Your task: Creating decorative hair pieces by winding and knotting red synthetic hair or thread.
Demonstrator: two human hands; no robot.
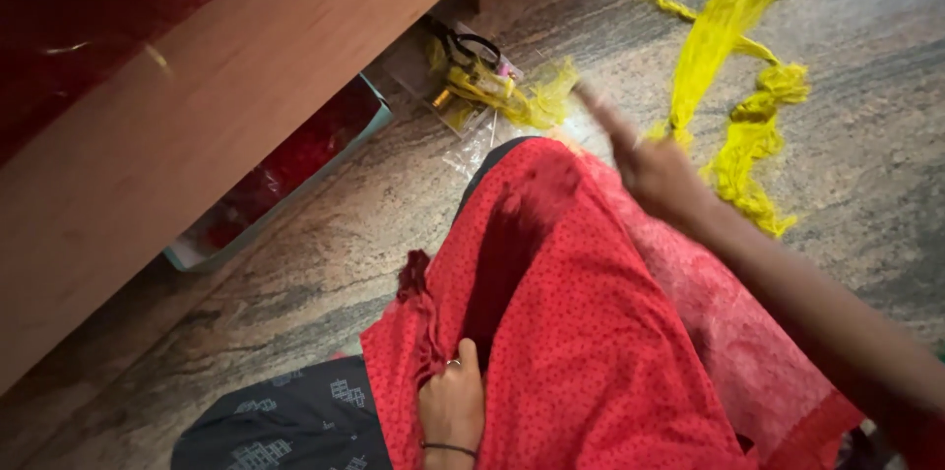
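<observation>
A red dotted cloth [581, 322] is draped over my knee and lap. My left hand [452, 401] grips its fringed edge near my body; a ring and a thin wrist band show on it. My right hand [650, 170] is raised past the knee, blurred, pinching the lower end of a bundle of yellow threads [724, 27] that rises from it. More yellow thread [758, 150] lies on the stone floor just right of that hand.
A wooden bed or bench edge [197, 125] fills the upper left, red fabric on top. Below it sit a light-blue box of red cloth [285, 180] and a clear bag with scissors and yellow thread [472, 71]. Grey stone floor [315, 283] surrounds me.
</observation>
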